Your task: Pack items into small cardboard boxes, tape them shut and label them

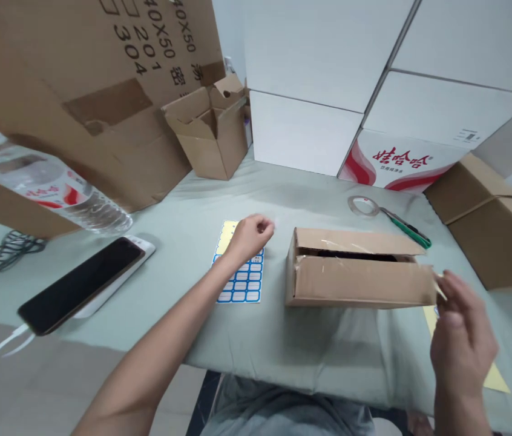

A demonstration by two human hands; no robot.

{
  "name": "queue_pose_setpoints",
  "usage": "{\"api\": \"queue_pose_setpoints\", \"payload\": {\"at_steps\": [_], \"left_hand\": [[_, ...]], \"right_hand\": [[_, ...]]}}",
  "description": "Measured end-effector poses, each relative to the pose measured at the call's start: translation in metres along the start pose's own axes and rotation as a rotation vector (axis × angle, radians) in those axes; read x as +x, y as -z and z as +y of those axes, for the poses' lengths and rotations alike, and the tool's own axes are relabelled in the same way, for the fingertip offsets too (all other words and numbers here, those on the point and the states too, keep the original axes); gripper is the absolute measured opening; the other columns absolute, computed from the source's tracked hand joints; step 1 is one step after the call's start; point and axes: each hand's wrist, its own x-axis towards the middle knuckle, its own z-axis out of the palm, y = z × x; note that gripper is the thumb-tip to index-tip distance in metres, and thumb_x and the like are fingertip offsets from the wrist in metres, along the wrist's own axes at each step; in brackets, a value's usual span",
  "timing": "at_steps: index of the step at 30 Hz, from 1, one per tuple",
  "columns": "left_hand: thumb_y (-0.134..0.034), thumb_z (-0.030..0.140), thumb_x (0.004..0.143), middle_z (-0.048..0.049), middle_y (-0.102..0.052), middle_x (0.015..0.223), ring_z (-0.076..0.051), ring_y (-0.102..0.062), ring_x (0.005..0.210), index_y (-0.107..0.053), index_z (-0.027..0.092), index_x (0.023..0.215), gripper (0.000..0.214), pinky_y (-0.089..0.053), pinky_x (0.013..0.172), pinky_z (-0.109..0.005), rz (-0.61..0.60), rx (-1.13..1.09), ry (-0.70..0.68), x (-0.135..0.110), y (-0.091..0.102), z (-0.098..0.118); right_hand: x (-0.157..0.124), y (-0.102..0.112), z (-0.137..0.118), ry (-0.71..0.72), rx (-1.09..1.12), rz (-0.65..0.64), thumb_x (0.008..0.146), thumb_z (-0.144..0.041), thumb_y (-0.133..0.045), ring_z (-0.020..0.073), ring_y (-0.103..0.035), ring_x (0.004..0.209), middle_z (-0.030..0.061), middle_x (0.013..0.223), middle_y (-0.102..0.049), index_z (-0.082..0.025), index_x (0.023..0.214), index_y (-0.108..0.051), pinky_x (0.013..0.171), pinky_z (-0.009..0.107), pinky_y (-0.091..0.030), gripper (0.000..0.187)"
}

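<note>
A flat brown cardboard box (356, 272) lies on the pale green table cover (201, 200), its top flaps taped but slightly parted. My left hand (249, 236) is curled closed over a sheet of blue-bordered labels (241, 275), left of the box; what its fingertips pinch is too small to make out. My right hand (462, 336) is raised at the box's right end, fingers pinched on a small pale label or sticker strip (440, 292). A yellow backing sheet (494, 376) lies under that hand.
A tape roll (363, 205) and a green-handled cutter (408, 228) lie behind the box. A phone (81, 283) lies on a white device at left, beside a water bottle (49, 189) and cables (4, 248). Cardboard boxes (213, 127) and white cartons (315, 85) line the back; another brown box (494, 227) is at right.
</note>
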Motion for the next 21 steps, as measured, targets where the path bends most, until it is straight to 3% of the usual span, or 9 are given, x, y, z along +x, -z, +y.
{"api": "queue_pose_setpoints", "payload": {"at_steps": [2, 3, 5, 8, 10, 13, 16, 21], "left_hand": [[-0.055, 0.022, 0.081, -0.0027, -0.068, 0.081, -0.016, -0.060, 0.079, -0.065, 0.015, 0.080, 0.013, -0.044, 0.075, -0.026, -0.105, -0.017, -0.067, 0.027, -0.014, 0.016], [-0.056, 0.022, 0.082, -0.0020, -0.069, 0.081, -0.015, -0.061, 0.079, -0.066, 0.015, 0.081, 0.012, -0.045, 0.075, -0.026, -0.187, -0.029, -0.101, 0.040, -0.023, 0.025], [-0.062, 0.021, 0.084, -0.0005, -0.068, 0.079, -0.014, -0.062, 0.076, -0.067, 0.014, 0.081, 0.010, -0.048, 0.074, -0.026, -0.378, -0.049, -0.153, 0.060, -0.043, 0.042], [-0.065, 0.031, 0.089, -0.0013, -0.067, 0.085, -0.014, -0.064, 0.076, -0.065, 0.012, 0.088, 0.018, -0.054, 0.072, -0.031, -0.616, -0.062, -0.186, 0.077, -0.070, 0.053], [-0.062, 0.036, 0.091, -0.0023, -0.067, 0.088, -0.014, -0.064, 0.076, -0.064, 0.012, 0.093, 0.024, -0.055, 0.070, -0.031, -0.700, -0.073, -0.187, 0.083, -0.082, 0.052], [-0.063, 0.036, 0.089, -0.0005, -0.066, 0.077, -0.012, -0.062, 0.067, -0.067, 0.012, 0.088, 0.024, -0.050, 0.062, -0.026, -0.746, -0.095, -0.173, 0.087, -0.091, 0.047], [-0.064, 0.034, 0.085, 0.0012, -0.064, 0.069, -0.010, -0.058, 0.060, -0.068, 0.012, 0.083, 0.023, -0.045, 0.056, -0.023, -0.749, -0.116, -0.164, 0.087, -0.094, 0.049], [-0.051, 0.037, 0.088, 0.0041, -0.063, 0.068, -0.009, -0.057, 0.065, -0.070, 0.012, 0.085, 0.031, -0.040, 0.059, -0.019, -0.724, -0.156, -0.166, 0.082, -0.102, 0.061]], "right_hand": [[0.029, -0.003, 0.010, -0.217, 0.170, 0.073, 0.083, -0.046, -0.062, 0.0312, -0.060, 0.114, 0.0119, 0.127, -0.060, -0.022, 0.120, -0.063, 0.095, 0.052, -0.047, 0.043], [0.046, -0.008, 0.014, -0.330, 0.212, 0.023, 0.078, -0.046, -0.068, 0.0294, -0.063, 0.107, 0.0102, 0.119, -0.064, -0.022, 0.111, -0.066, 0.091, 0.049, -0.049, 0.042], [0.078, -0.022, 0.022, -0.501, 0.244, -0.208, 0.069, -0.045, -0.074, 0.0269, -0.065, 0.094, 0.0092, 0.105, -0.069, -0.020, 0.098, -0.071, 0.081, 0.043, -0.051, 0.038], [0.111, -0.057, 0.030, -0.574, 0.291, -0.444, 0.065, -0.042, -0.077, 0.0231, -0.067, 0.079, 0.0075, 0.095, -0.072, -0.019, 0.097, -0.074, 0.068, 0.037, -0.052, 0.039], [0.122, -0.081, 0.034, -0.605, 0.325, -0.567, 0.064, -0.039, -0.078, 0.0216, -0.068, 0.075, 0.0062, 0.092, -0.073, -0.020, 0.097, -0.074, 0.065, 0.035, -0.053, 0.038], [0.127, -0.107, 0.042, -0.642, 0.338, -0.733, 0.066, -0.033, -0.079, 0.0207, -0.068, 0.071, 0.0046, 0.083, -0.074, -0.018, 0.091, -0.074, 0.063, 0.035, -0.054, 0.030], [0.124, -0.116, 0.052, -0.652, 0.289, -0.827, 0.075, -0.030, -0.077, 0.0152, -0.064, 0.064, 0.0016, 0.074, -0.070, -0.015, 0.088, -0.072, 0.059, 0.030, -0.053, 0.020], [0.115, -0.125, 0.060, -0.600, 0.157, -0.811, 0.095, -0.035, -0.059, 0.0106, -0.063, 0.071, 0.0015, 0.088, -0.066, -0.013, 0.099, -0.063, 0.065, 0.026, -0.055, 0.023]]}}
